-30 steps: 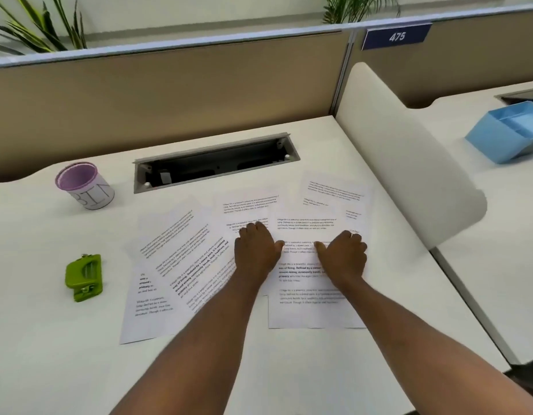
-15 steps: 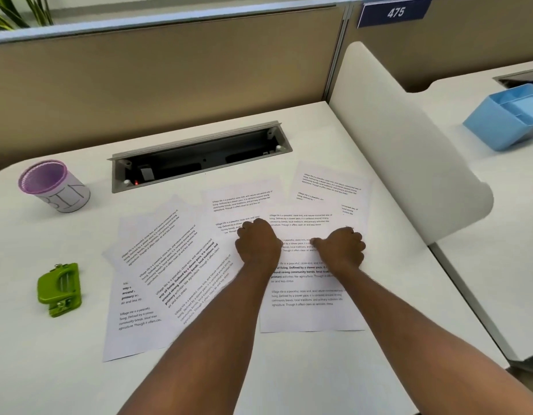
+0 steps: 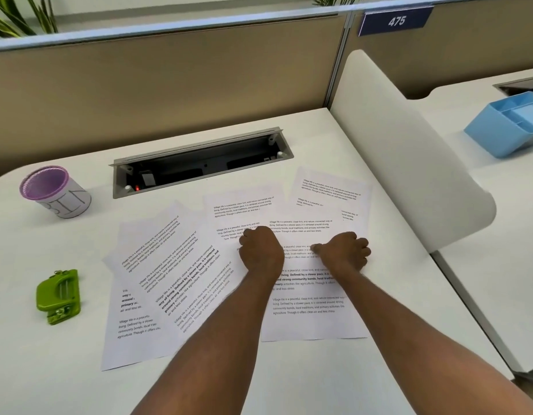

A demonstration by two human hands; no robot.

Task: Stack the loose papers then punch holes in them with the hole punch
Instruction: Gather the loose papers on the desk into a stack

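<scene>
Several printed white papers (image 3: 307,316) lie fanned out and overlapping across the middle of the white desk (image 3: 49,369). My left hand (image 3: 260,250) and my right hand (image 3: 343,251) rest side by side on the right-hand sheets, knuckles up and fingers curled under, so the fingertips are hidden. More sheets (image 3: 157,265) spread out to the left of my left forearm. The green hole punch (image 3: 58,296) sits alone on the desk, well to the left of the papers and away from both hands.
A purple-rimmed mesh cup (image 3: 54,191) stands at the back left. An open cable trough (image 3: 199,163) is sunk into the desk behind the papers. A white curved divider (image 3: 409,163) bounds the right side, with a blue organiser (image 3: 510,127) on the neighbouring desk.
The fingers of both hands have curled from nearly flat into fists on the sheets. The view has shifted slightly; the papers and the hole punch stay where they were.
</scene>
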